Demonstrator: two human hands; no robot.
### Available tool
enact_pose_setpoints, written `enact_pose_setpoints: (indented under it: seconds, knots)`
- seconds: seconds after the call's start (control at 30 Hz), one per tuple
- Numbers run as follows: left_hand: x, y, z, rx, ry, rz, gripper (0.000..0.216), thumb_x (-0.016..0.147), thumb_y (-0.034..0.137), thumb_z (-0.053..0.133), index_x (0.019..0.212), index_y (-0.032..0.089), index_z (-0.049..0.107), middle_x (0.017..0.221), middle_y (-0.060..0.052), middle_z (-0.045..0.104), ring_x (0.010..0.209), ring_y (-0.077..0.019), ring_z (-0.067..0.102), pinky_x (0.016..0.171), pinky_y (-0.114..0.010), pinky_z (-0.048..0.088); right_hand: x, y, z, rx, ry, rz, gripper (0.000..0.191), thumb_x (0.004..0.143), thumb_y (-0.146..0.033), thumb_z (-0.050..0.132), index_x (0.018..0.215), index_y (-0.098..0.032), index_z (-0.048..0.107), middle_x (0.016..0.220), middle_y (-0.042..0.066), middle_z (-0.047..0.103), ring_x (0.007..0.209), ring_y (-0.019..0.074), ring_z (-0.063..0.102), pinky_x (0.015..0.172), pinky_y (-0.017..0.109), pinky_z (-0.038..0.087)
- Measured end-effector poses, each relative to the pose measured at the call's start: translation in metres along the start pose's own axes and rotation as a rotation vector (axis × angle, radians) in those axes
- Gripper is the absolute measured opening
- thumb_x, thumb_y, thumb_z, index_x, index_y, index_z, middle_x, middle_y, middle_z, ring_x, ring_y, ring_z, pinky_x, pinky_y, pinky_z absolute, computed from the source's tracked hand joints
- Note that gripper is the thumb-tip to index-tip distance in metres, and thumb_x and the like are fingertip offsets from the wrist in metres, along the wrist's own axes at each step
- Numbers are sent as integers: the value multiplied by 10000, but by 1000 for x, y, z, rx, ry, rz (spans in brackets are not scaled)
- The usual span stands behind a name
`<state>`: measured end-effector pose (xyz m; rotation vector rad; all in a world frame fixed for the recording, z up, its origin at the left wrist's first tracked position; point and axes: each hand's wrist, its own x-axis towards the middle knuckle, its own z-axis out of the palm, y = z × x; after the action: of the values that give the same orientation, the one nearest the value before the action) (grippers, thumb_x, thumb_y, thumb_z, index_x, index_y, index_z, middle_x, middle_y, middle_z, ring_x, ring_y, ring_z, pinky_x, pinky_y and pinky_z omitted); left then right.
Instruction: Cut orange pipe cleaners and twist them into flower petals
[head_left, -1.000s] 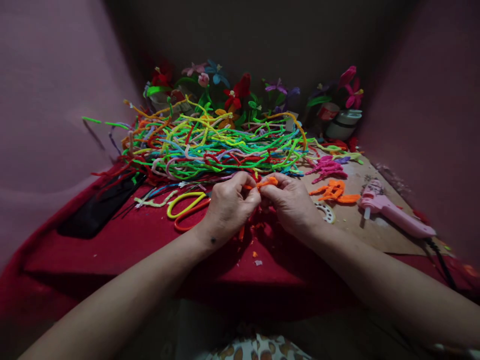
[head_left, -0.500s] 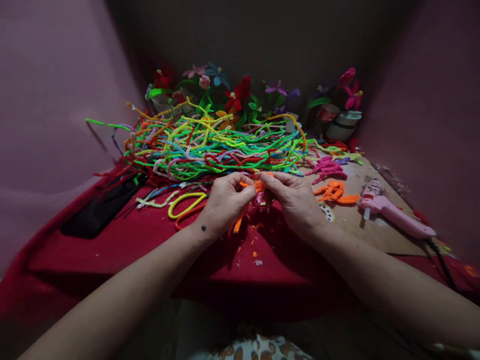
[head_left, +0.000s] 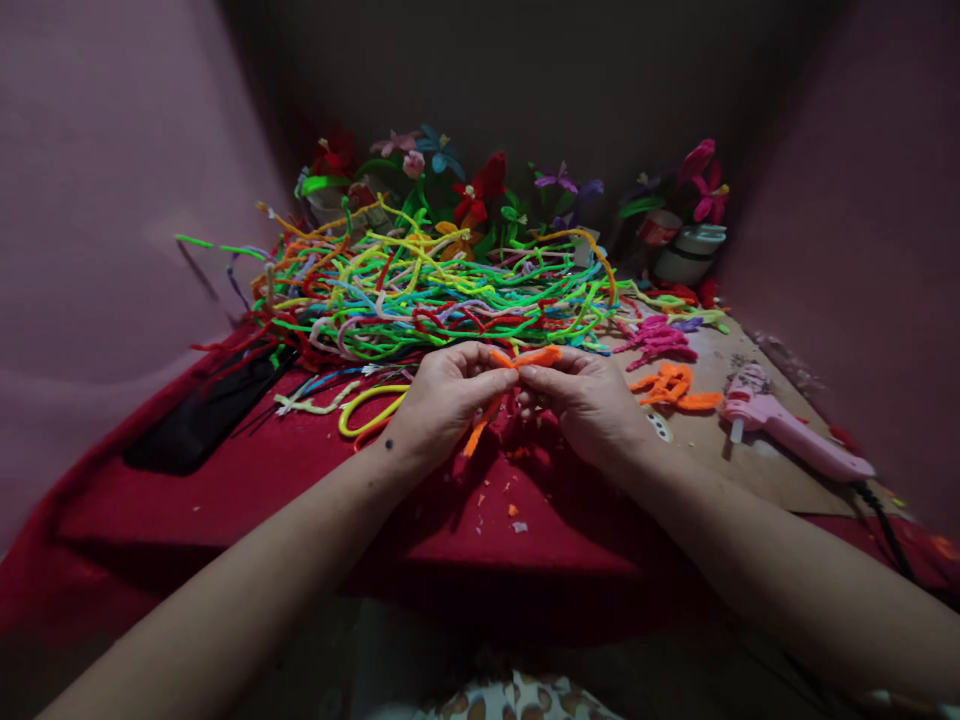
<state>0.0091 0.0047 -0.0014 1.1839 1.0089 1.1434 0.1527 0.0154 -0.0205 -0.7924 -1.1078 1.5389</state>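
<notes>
Between my two hands is an orange pipe cleaner piece (head_left: 538,356), bent into petal-like loops, with one end hanging down below my left fingers. My left hand (head_left: 457,395) pinches it from the left, thumb against forefinger. From the other side my right hand (head_left: 596,400) grips the same piece, and the two thumb tips nearly meet. My fingers partly hide its middle. Scissors with yellow and red handles (head_left: 367,412) lie beside my left hand, partly covered by it. To the right of my right hand rests a bunch of orange pipe cleaner shapes (head_left: 675,388).
Behind my hands spreads a large heap of coloured pipe cleaners (head_left: 450,290). Pipe cleaner flowers (head_left: 472,200) stand at the back. A black phone (head_left: 202,420) lies left. A pink glue gun (head_left: 795,430) and magenta pieces (head_left: 656,340) are on a board (head_left: 720,460) at right.
My thumbs have come closer together on the orange piece. More of its loops now show above my fingers, spread out to the right. The view has shifted slightly.
</notes>
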Motion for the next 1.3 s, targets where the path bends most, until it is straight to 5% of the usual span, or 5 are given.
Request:
enact_pose_setpoints:
  seconds: [0.5,0.77,1.07,1.2,1.3]
  knots:
    - [0,-3,-4,-21,-64,44,116,654,150,660,754,141,602,661,31,603,569,-64,534,551,-169,400,0,0,-2,-142,6,27,87,678,-216,654,668,-130,644,579,4,599,453,92,509,447,226,416]
    - [-2,-19,-12,771,-61,726,144,784,170,503,817,175,643,817,-35,605,761,-114,546,692,-217,426,2,0,-3,-84,-26,74,135,672,-189,628,564,-136,565,474,-33,514,374,66,406,356,199,310]
    - [1,5,-14,14,-312,-212,193,764,311,567,695,132,546,564,27,499,393,-49,405,350,-174,322,-5,-9,3,-215,2,-66,97,690,-232,643,681,-138,623,553,-33,544,453,59,421,440,203,320]
    - [0,5,-15,79,-308,-234,189,741,309,592,670,151,517,495,59,435,346,-38,318,317,-176,251,-8,-10,4,-319,31,-138,84,701,-225,627,691,-142,619,571,-40,540,482,56,423,469,203,325]
    - [-2,-1,-12,454,-188,81,153,779,284,533,700,153,529,503,52,442,401,-54,364,387,-189,287,-9,-8,5,-404,60,-178,76,714,-210,605,671,-149,592,551,-58,501,475,46,388,465,196,310]
